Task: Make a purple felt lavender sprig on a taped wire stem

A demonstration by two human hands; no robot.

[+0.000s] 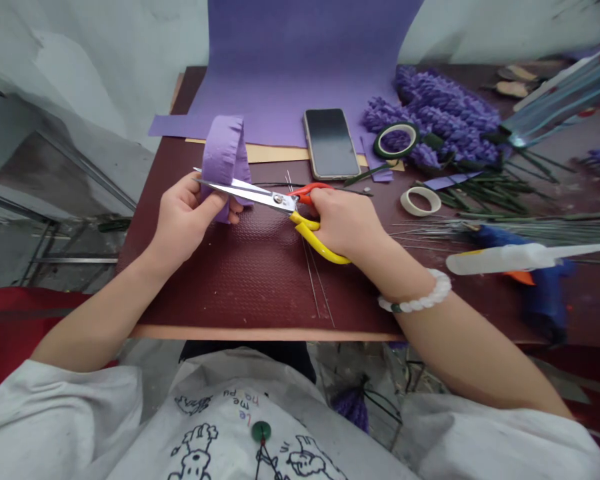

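My left hand [185, 217] pinches a folded strip of lilac crepe paper [224, 157], which stands up in a loop above my fingers. My right hand [343, 223] grips a pair of steel scissors [275, 199] by their yellow and orange handles. The long blades point left and meet the strip low down, close to my left fingers. Both hands rest just above a dark red textured mat [260, 280]. A white beaded bracelet [415, 293] circles my right wrist.
A smartphone [331, 143] lies on a purple paper sheet [300, 73]. Purple paper flower spikes [443, 117], a green tape roll [396, 140], a white tape roll [420, 201], thin wire stems [510, 230] and a blue glue gun [543, 293] lie to the right.
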